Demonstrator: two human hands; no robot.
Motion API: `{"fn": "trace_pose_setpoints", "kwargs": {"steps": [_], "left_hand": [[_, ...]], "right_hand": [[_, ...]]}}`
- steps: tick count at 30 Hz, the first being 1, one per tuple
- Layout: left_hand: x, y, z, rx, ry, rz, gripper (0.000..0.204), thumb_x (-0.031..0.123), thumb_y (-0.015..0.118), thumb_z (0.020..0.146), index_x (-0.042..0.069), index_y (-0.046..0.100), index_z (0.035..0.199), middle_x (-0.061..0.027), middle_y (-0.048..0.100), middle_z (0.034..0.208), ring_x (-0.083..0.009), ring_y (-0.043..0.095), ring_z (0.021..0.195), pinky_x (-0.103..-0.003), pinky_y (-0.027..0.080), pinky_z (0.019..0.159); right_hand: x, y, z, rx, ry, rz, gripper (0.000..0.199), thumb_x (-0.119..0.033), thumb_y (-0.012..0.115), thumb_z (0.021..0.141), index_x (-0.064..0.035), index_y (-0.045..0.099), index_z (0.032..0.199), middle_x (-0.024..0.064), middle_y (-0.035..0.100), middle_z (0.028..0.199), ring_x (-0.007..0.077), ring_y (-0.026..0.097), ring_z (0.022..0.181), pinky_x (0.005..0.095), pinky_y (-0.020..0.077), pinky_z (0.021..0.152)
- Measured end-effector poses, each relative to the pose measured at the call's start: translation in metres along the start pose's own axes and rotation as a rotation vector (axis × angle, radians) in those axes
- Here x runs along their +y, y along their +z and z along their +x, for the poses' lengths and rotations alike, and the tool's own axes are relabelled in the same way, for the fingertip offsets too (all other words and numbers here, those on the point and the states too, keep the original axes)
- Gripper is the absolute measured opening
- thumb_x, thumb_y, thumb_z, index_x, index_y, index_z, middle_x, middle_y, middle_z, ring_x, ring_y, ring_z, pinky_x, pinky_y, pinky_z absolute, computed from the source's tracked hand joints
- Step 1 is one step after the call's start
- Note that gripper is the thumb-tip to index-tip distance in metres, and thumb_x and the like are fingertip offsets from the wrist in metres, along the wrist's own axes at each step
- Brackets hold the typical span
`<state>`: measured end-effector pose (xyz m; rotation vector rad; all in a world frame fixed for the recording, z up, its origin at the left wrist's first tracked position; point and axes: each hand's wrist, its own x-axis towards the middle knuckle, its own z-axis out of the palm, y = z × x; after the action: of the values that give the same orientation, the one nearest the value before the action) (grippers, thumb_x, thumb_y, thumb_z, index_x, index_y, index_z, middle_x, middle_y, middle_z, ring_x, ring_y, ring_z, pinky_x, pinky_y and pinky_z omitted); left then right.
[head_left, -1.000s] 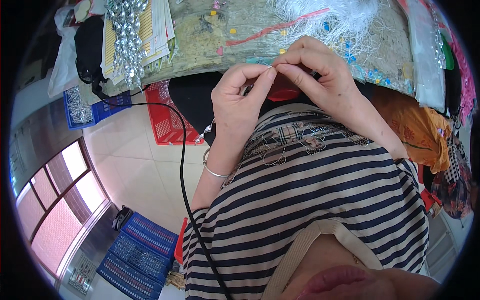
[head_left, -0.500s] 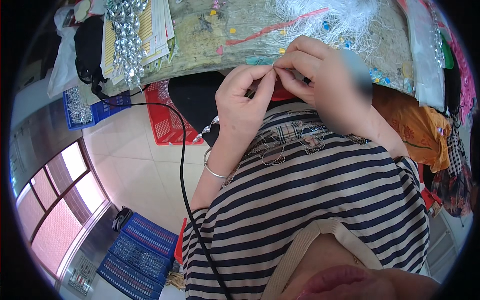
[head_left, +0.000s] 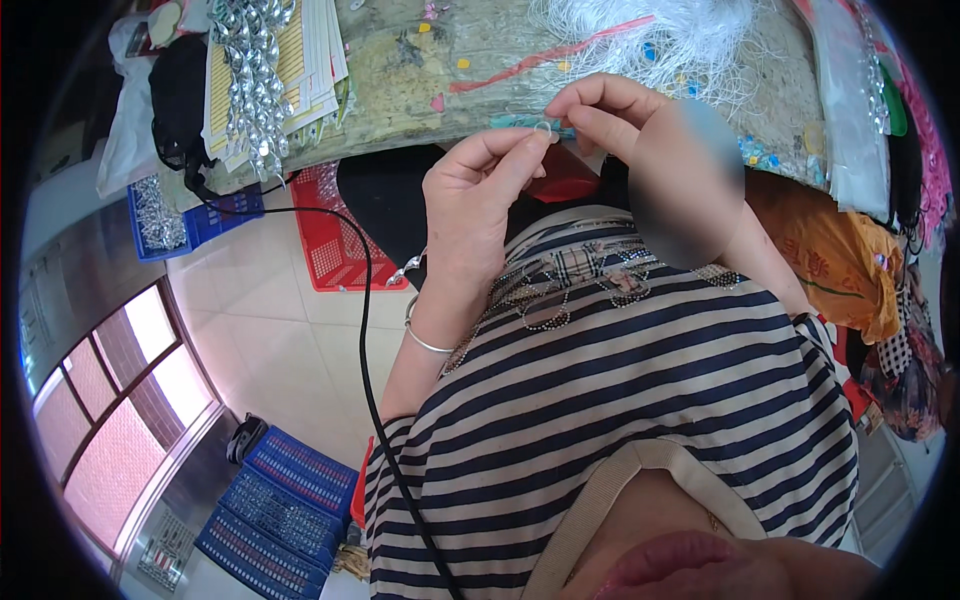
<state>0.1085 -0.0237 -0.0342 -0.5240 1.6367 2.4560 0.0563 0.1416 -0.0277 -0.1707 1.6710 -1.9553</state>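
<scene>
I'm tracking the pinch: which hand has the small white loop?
The left hand: its thumb and forefinger pinch the small white loop. The right hand has its fingertips slightly higher in the picture, with no loop visible between them.

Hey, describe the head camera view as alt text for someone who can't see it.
A person's left hand pinches a small pale loop, with the partly blurred right hand close beside it, at the near edge of a cluttered worktable. White threads lie beyond the hands, and twisted silver strands lie on cards to the left.
</scene>
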Motion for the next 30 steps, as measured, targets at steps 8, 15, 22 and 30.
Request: {"fn": "trace_pose_setpoints", "kwargs": {"steps": [8, 15, 22, 30], "left_hand": [[0.0, 0.001, -0.002, -0.03, 0.055, 0.049, 0.014, 0.005, 0.066, 0.083, -0.003, 0.067, 0.095, -0.0025, 0.065, 0.08, -0.0044, 0.056, 0.071, -0.018, 0.045, 0.065], [0.0, 0.0, 0.0, -0.001, 0.015, 0.144, 0.016, 0.011, 0.07, 0.081, 0.002, 0.069, 0.094, 0.0039, 0.061, 0.074, -0.0007, 0.045, 0.061, -0.016, 0.031, 0.054], [-0.001, -0.004, 0.002, -0.08, 0.01, 0.124, 0.015, 0.007, 0.067, 0.083, -0.002, 0.069, 0.095, -0.0037, 0.068, 0.083, -0.0062, 0.06, 0.075, -0.019, 0.048, 0.069], [0.007, -0.025, -0.006, -0.134, -0.034, 0.189, 0.011, 0.007, 0.066, 0.082, -0.002, 0.07, 0.089, -0.0065, 0.068, 0.083, -0.0107, 0.062, 0.079, -0.023, 0.047, 0.075]], "right_hand": [[0.001, 0.002, 0.001, -0.049, -0.13, -0.33, 0.013, -0.01, 0.062, 0.088, -0.0033, 0.063, 0.098, -0.0018, 0.057, 0.087, 0.0057, 0.051, 0.077, 0.0185, 0.0427, 0.07], [0.011, 0.0, 0.006, -0.018, -0.205, -0.234, 0.01, -0.01, 0.061, 0.088, -0.0013, 0.064, 0.092, -0.0012, 0.056, 0.086, 0.0058, 0.05, 0.074, 0.019, 0.042, 0.066], [0.001, 0.0, 0.006, -0.064, -0.073, -0.004, 0.012, -0.014, 0.056, 0.092, -0.0034, 0.061, 0.093, 0.0003, 0.057, 0.088, 0.0041, 0.046, 0.071, 0.0181, 0.0376, 0.064], [-0.012, -0.017, 0.014, -0.023, -0.027, 0.233, 0.014, -0.021, 0.051, 0.095, -0.0084, 0.05, 0.09, -0.0051, 0.041, 0.064, 0.004, 0.033, 0.054, 0.0179, 0.0269, 0.05]]}}
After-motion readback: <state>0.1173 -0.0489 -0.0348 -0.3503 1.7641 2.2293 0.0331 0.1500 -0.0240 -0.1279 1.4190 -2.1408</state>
